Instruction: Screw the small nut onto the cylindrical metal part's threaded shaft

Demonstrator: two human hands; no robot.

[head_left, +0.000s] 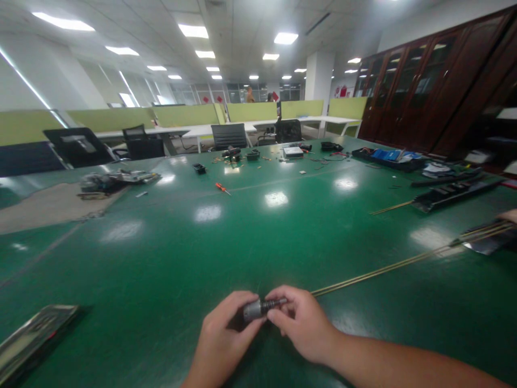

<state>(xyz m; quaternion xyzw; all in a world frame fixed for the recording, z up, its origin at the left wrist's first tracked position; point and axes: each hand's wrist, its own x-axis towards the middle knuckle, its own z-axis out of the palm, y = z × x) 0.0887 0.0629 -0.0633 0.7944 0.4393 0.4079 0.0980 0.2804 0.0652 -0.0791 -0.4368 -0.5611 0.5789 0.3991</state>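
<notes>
A grey cylindrical metal part (pixel 253 310) with a narrower, ribbed dark shaft lies between my two hands, just above the near side of the green table (pixel 226 242). My left hand (pixel 226 334) grips the wide end of it, thumb below and fingers above. Around the shaft end, the thumb and fingers of my right hand (pixel 302 320) are closed. Thin brass-coloured rods (pixel 375 274) run from behind my right hand towards the right edge.
Another person's hand (pixel 509 215) shows at the right edge by the rods. An orange screwdriver (pixel 222 188) lies mid-table. Farther back are a power drill (pixel 231 153) and a white box (pixel 293 153). A flat framed piece (pixel 34 337) sits near left, a black housing (pixel 456 194) at right.
</notes>
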